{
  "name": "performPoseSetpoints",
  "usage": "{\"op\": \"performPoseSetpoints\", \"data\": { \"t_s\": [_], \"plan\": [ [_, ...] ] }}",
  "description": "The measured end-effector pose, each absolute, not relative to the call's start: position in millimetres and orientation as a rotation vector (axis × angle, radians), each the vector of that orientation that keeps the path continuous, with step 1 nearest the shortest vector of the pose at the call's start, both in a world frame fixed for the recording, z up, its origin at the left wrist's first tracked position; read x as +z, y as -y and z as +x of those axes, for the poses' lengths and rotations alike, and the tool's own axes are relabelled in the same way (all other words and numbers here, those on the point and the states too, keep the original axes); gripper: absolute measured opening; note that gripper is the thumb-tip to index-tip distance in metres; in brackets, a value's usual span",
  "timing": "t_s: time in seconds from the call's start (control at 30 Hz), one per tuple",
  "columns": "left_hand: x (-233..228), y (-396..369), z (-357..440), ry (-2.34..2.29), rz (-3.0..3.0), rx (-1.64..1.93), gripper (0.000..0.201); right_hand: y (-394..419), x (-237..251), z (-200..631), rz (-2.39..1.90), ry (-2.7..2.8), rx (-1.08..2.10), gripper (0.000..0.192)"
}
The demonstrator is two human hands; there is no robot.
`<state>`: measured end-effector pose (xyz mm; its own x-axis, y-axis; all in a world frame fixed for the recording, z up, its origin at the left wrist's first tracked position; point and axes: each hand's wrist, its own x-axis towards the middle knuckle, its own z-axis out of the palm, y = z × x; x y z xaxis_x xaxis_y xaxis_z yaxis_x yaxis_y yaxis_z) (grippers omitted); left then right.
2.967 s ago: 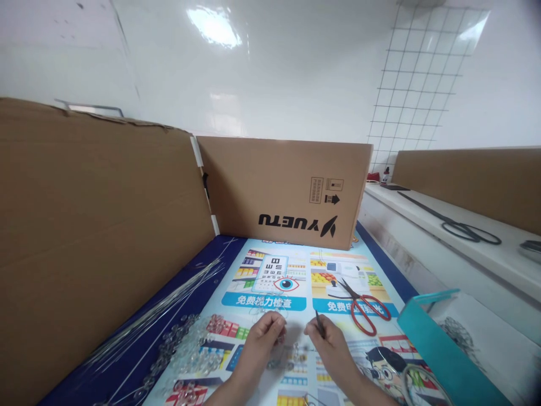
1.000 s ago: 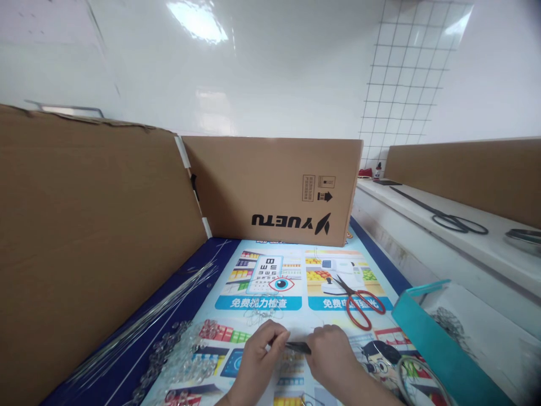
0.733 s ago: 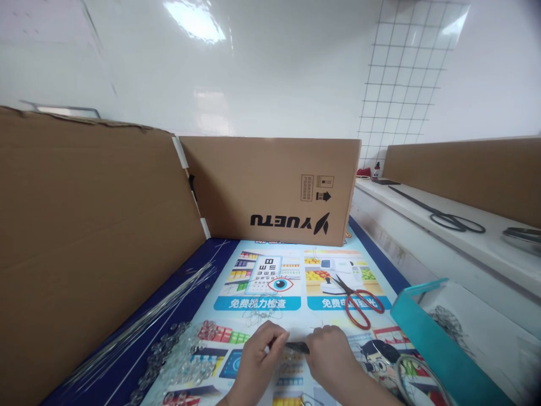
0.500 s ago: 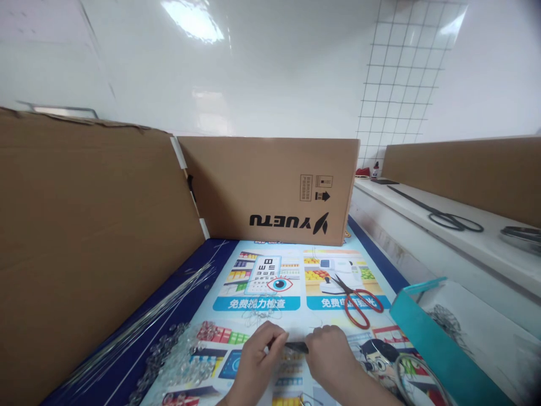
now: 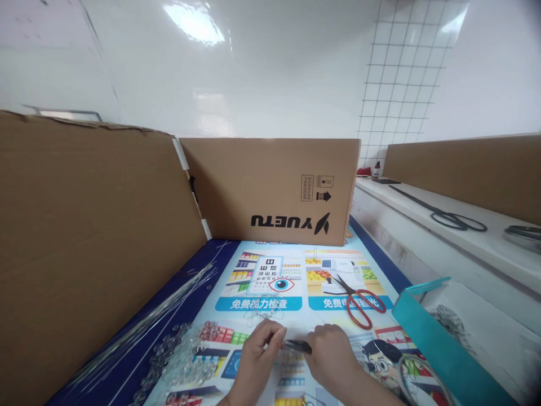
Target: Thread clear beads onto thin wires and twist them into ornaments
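My right hand (image 5: 332, 354) is wrapped round a dark tool with a narrow, pointed metal end (image 5: 298, 345); its grip is hidden in the fist, so its kind is unclear. The tip points left toward my left hand (image 5: 262, 352), whose thumb and forefinger pinch together right at it. Whatever sits in that pinch is too small to make out. Just beyond the hands lies a small tangle of thin clear wire and beads (image 5: 266, 309). To the left, many clear beads (image 5: 190, 361) are spread over the printed mat (image 5: 264, 316).
Red-handled scissors (image 5: 359, 304) lie ahead on the right. A teal box (image 5: 448, 332) holds coiled wire (image 5: 450, 321). Straight wires (image 5: 147, 321) run along the left. Cardboard panels (image 5: 270, 186) wall the back and left. Large dark scissors (image 5: 448, 217) rest on a white ledge.
The pointed end of the tool shows more between the hands now, tilted slightly down to the right. Both hands stay in nearly the same place.
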<state>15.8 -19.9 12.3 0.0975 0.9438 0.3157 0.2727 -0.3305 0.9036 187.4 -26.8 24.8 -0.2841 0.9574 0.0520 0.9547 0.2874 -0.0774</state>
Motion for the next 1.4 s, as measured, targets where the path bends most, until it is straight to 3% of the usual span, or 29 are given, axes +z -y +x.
{"op": "performPoseSetpoints", "data": {
  "t_s": [1.4],
  "plan": [
    [4.9,22.3,17.8,-1.232,1.754,1.217,0.023,25.2,19.7,188.6,-1.809,2.553,0.075,0.018]
  ]
}}
